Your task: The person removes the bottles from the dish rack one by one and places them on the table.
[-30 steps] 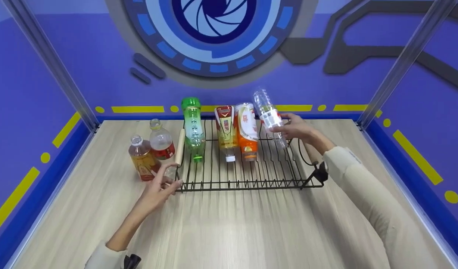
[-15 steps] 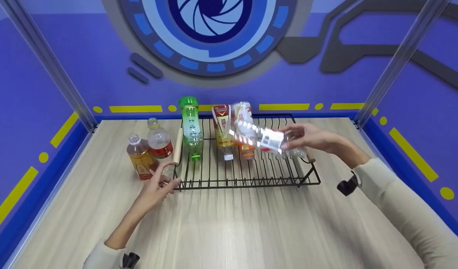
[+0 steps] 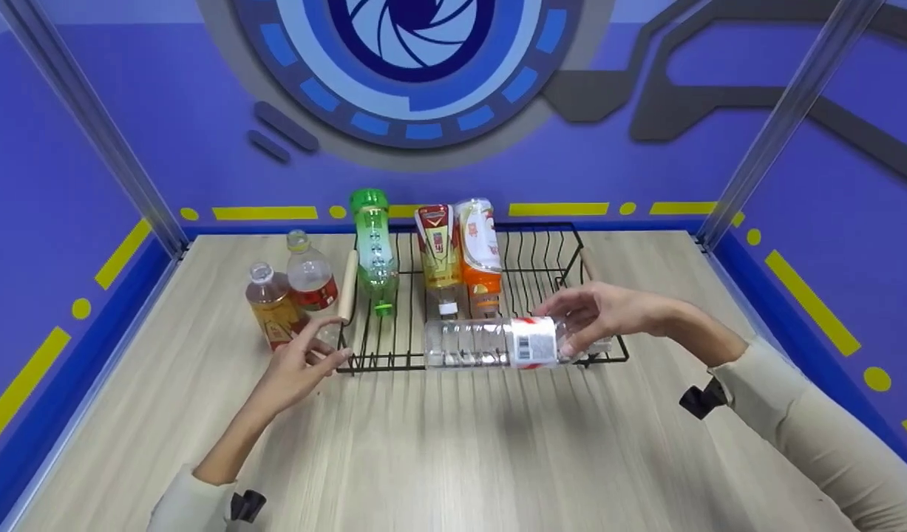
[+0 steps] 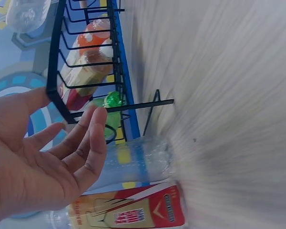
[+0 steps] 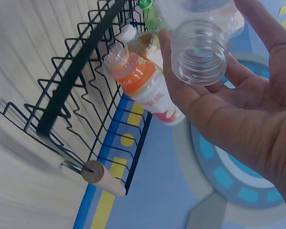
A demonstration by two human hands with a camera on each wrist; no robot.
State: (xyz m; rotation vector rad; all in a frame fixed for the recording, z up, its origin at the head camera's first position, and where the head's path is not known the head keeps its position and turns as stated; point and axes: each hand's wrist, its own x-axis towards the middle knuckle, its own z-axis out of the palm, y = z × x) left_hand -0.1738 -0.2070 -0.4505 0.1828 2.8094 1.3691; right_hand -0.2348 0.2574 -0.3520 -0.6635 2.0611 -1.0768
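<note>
My right hand [image 3: 582, 325] grips a clear, capless plastic bottle [image 3: 490, 343] near its neck. The bottle lies level in the air over the front edge of the black wire rack [image 3: 549, 255], its base pointing left. The right wrist view shows the bottle's open mouth [image 5: 199, 45] against my fingers. A green bottle [image 3: 372, 244], a yellow-red bottle [image 3: 440, 255] and an orange bottle [image 3: 479, 244] lie neck-down in the rack. My left hand [image 3: 316, 356] hovers with relaxed fingers at the rack's front left corner, holding nothing.
Two upright bottles stand left of the rack: an amber one [image 3: 270, 307] and a clear one with a red label [image 3: 309, 275]. The rack has wooden handles [image 3: 346, 284] at both sides. Blue walls and metal posts enclose the wooden table [image 3: 453, 458].
My right hand has brought the clear bottle from the rack's far right slot toward me, turning it from upright to level. The left hand has barely moved.
</note>
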